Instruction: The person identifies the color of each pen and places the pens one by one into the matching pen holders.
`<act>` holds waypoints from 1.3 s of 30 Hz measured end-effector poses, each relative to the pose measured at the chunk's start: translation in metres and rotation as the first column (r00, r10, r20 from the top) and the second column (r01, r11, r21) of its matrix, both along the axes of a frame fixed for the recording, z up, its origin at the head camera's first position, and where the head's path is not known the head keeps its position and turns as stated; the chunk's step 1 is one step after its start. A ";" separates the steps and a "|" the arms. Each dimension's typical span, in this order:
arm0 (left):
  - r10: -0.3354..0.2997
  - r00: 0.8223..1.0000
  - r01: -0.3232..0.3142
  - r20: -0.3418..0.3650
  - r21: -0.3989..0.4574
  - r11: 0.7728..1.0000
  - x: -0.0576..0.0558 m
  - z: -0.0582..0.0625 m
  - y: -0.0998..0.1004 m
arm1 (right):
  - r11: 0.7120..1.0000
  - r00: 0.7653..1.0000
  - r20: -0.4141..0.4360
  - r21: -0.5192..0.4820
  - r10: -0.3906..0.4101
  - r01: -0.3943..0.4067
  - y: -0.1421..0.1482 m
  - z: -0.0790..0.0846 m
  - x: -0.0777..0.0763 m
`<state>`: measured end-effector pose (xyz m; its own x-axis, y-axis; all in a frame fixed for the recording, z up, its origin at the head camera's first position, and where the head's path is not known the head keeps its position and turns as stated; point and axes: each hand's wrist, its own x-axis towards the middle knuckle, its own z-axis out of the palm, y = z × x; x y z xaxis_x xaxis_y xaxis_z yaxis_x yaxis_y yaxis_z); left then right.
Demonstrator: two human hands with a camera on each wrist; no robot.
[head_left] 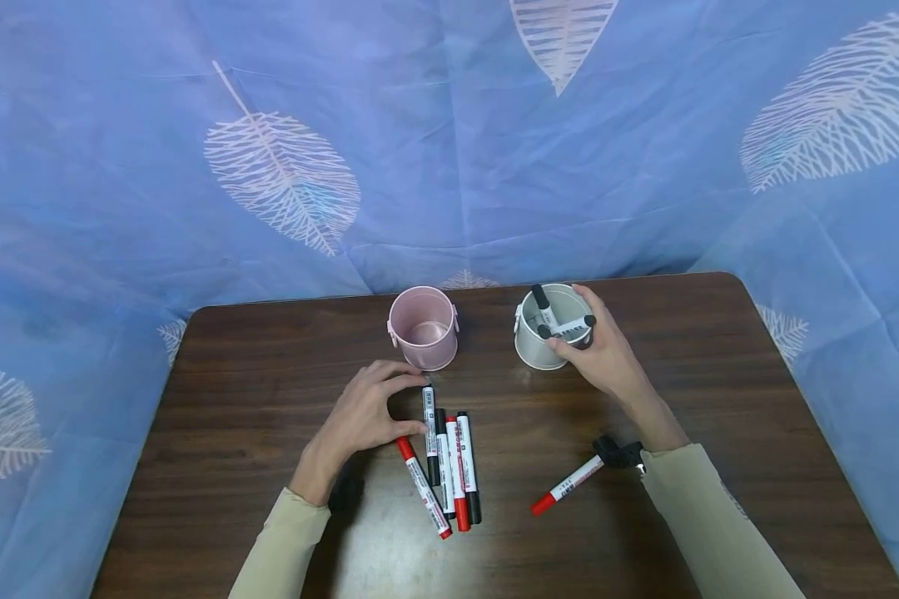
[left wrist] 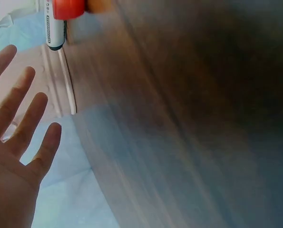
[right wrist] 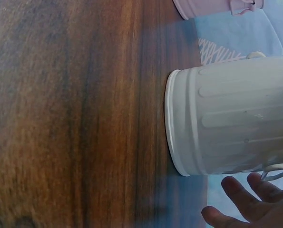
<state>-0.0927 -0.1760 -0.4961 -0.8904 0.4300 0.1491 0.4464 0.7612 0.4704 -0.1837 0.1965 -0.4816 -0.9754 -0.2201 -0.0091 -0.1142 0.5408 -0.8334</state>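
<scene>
My left hand (head_left: 370, 408) reaches over the left end of a group of markers, thumb and fingers spread apart. Its fingertips are beside a black-capped marker (head_left: 430, 424), and its thumb lies close to a red-capped marker (head_left: 424, 491). In the left wrist view the fingers (left wrist: 24, 123) look straight and separated. At the grey-white bucket (head_left: 533, 348), my right hand (head_left: 607, 353) has its thumb and index finger apart at the rim. Inside the bucket, one black-capped marker (head_left: 545, 308) leans upward and another marker (head_left: 569, 327) slants across near the thumb.
A pink bucket (head_left: 423, 333) stands left of the grey-white one (right wrist: 241, 114). More black and red markers, including a red one (head_left: 455, 466), lie side by side at the table's middle. Another red-capped marker (head_left: 577, 478) rests below my right wrist. Blue cloth (head_left: 449, 166) hangs behind the table.
</scene>
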 end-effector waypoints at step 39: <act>-0.208 0.975 0.218 0.076 -0.161 0.963 -0.014 -0.004 -0.002 | 0.995 0.998 -0.051 -0.093 -0.040 0.035 0.000 -0.008 0.006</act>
<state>-0.1072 -0.1780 -0.4997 -0.7807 0.6249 0.0101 0.5825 0.7217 0.3739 -0.1774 0.1968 -0.4900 -0.9816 -0.1810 0.0610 -0.1404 0.4670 -0.8731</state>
